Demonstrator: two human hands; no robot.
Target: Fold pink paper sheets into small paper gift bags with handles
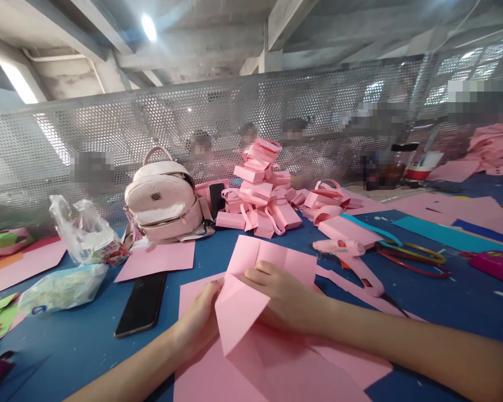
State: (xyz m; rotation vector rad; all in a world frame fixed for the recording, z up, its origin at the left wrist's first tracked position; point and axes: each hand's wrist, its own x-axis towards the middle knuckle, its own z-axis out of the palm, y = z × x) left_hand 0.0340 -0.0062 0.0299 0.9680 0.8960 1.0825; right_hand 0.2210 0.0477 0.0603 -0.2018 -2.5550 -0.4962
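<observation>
**Reviewer:** Head view, far left first: what lay at your nine o'clock?

**Spotter:** Green and pink paper scraps (2,241) sat at the table's edge. Next to them you had a clear plastic bag (81,231), with a whitish wrapped bundle (62,287) in front of it. A black phone (141,304) lay face up on the blue table (67,352), at about ten o'clock from your hands.

**Reviewer:** And your left hand?

**Spotter:** Your left hand (199,324) gripped the folded pink sheet (238,312) at its left edge, fingers curled behind the flap and thumb in front. The sheet lay dead centre, on top of more pink paper (276,374).

**Reviewer:** At twelve o'clock?

**Spotter:** A pale pink backpack (161,198) stood against the perforated metal screen (109,134), and to its right rose a stack of small pink paper bags (260,190).

**Reviewer:** Your right hand?

**Spotter:** Your right hand (285,298) lay flat on the sheet's right half, fingers together and pressing down, fingertips near the fold.

**Reviewer:** Further right?

**Spotter:** At two o'clock you had a pink glue gun (352,259) lying on its side, then scissors with coloured handles (411,257) just beyond it.
</observation>
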